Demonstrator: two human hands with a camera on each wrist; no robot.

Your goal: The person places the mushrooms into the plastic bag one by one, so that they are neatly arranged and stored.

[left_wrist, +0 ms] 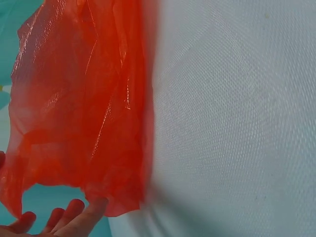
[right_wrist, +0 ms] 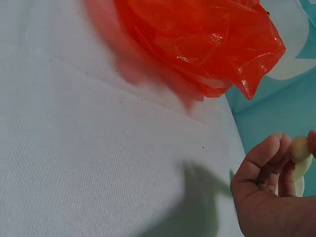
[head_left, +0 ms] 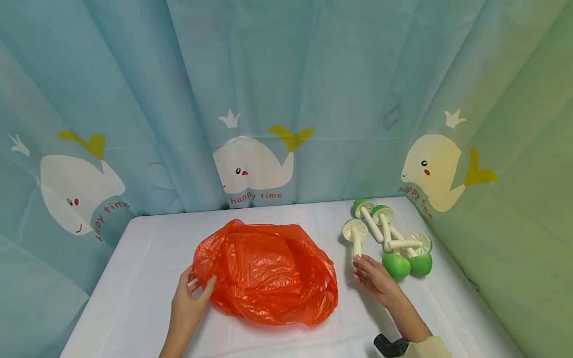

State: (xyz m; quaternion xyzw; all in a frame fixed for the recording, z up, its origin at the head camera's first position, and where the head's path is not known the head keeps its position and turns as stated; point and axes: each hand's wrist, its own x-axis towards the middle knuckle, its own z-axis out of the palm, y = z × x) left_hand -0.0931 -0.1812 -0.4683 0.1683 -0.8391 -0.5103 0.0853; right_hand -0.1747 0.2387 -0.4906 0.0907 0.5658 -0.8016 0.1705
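Observation:
A crumpled red plastic bag point(head_left: 268, 263) lies on the white-covered table. At its left edge is my left hand point(head_left: 190, 301), thumb and fingers spread apart; one fingertip overlaps the red film in the left wrist view. My right hand point(head_left: 376, 281) pinches the stem end of a toy mushroom point(head_left: 355, 231), with the pale gilled underside of its cap pointing away from me. In the right wrist view the rounded stem end point(right_wrist: 299, 149) shows between the fingertips. Right of that hand lie several more toy mushrooms point(head_left: 396, 267) with green caps and white stems.
Light blue curtains point(head_left: 353, 99) printed with whales hang behind the table point(head_left: 147, 278), and a greenish one point(head_left: 506, 238) runs along the right side. A black device point(head_left: 390, 345) sits at the right wrist, by a beige sleeve point(head_left: 429, 348).

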